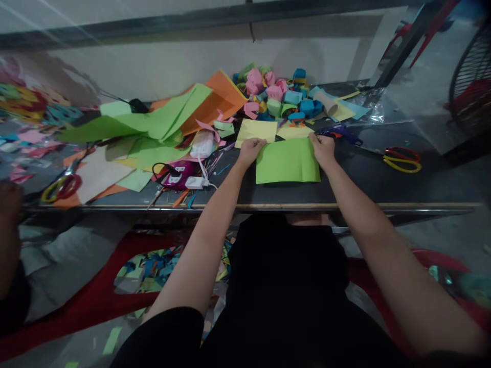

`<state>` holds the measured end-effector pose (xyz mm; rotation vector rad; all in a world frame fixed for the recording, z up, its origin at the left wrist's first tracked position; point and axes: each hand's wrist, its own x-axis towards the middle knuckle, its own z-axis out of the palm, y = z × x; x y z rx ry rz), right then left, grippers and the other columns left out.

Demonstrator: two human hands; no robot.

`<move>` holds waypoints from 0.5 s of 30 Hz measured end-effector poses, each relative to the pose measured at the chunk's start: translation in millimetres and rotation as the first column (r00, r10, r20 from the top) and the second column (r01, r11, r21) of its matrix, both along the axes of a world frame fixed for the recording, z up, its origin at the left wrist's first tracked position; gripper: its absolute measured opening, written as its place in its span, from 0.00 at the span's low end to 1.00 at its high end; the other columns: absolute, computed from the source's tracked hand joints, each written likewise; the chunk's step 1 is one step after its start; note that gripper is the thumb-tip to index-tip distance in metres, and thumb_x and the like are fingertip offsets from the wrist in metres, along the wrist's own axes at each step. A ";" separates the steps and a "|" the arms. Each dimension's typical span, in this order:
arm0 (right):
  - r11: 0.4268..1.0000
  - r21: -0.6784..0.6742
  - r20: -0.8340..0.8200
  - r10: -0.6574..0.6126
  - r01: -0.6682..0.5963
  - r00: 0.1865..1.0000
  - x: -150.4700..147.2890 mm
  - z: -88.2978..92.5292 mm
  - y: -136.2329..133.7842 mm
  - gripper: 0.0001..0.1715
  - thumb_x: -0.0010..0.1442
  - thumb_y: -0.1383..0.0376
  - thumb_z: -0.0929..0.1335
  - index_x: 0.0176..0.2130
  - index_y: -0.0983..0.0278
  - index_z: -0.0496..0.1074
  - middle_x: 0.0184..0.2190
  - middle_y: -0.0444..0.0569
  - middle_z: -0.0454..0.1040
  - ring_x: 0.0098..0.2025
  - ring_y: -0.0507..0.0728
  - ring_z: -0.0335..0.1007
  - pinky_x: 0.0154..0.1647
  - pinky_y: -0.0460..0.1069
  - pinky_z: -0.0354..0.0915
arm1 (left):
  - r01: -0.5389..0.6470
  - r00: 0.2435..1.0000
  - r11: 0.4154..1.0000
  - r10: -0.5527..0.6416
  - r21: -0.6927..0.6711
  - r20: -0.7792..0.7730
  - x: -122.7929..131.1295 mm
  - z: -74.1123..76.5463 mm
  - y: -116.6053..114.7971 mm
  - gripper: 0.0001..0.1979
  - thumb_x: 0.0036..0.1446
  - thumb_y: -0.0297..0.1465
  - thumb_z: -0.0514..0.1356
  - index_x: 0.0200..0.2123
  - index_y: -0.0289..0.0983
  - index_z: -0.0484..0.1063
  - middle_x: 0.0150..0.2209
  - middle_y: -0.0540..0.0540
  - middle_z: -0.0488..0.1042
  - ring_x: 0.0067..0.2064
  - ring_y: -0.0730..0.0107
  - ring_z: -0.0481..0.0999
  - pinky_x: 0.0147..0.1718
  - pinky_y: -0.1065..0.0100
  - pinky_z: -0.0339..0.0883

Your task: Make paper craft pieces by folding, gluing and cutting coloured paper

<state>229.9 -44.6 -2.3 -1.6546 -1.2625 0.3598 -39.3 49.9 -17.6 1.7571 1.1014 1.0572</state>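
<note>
A bright green sheet of paper (287, 162) is stretched between my two hands, close to the front of the dark table. My left hand (251, 151) pinches its far left corner. At the far right corner, my right hand (323, 148) grips it between thumb and fingers. A faint vertical crease runs down the sheet's right part. Just behind it lie a pale yellow sheet (256, 131) and another yellow piece (294, 133). A purple and blue hot glue gun (340, 134) rests just past my right hand.
Red-and-yellow-handled scissors (402, 159) lie at right, another pair (62, 188) at left. A purple power strip (180, 175) with plugs sits left of my arm. Folded coloured paper pieces (274, 92) are heaped behind, beside large green sheets (153, 122). Another person's arm (9, 230) shows at far left.
</note>
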 end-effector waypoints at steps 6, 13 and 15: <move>1.000 0.018 0.049 -0.004 0.003 0.999 0.6 0.0 0.6 0.38 0.65 0.36 0.66 0.20 0.58 0.51 0.20 0.41 0.47 0.26 0.53 0.45 0.30 0.53 0.48 | -0.017 0.998 1.000 0.017 0.006 -0.062 -1.3 5.6 -5.0 0.18 0.60 0.44 0.65 0.25 0.37 0.75 0.21 0.52 0.68 0.30 0.69 0.67 0.33 0.69 0.59; 0.999 0.031 0.100 -0.027 0.024 0.995 1.1 -2.6 4.1 0.39 0.67 0.41 0.68 0.18 0.59 0.51 0.17 0.38 0.45 0.24 0.51 0.43 0.29 0.51 0.43 | -0.027 0.992 0.994 0.039 0.103 -0.120 -2.8 6.6 -4.1 0.22 0.61 0.43 0.64 0.20 0.37 0.67 0.20 0.53 0.57 0.26 0.73 0.57 0.29 0.67 0.51; 0.999 0.036 0.097 -0.024 0.020 0.995 1.4 -3.4 4.4 0.38 0.67 0.43 0.69 0.18 0.59 0.51 0.17 0.38 0.45 0.24 0.50 0.43 0.29 0.51 0.44 | -0.030 0.994 0.988 0.046 0.151 -0.103 -3.5 5.6 -3.8 0.23 0.61 0.43 0.64 0.19 0.37 0.65 0.20 0.53 0.56 0.27 0.72 0.56 0.29 0.66 0.51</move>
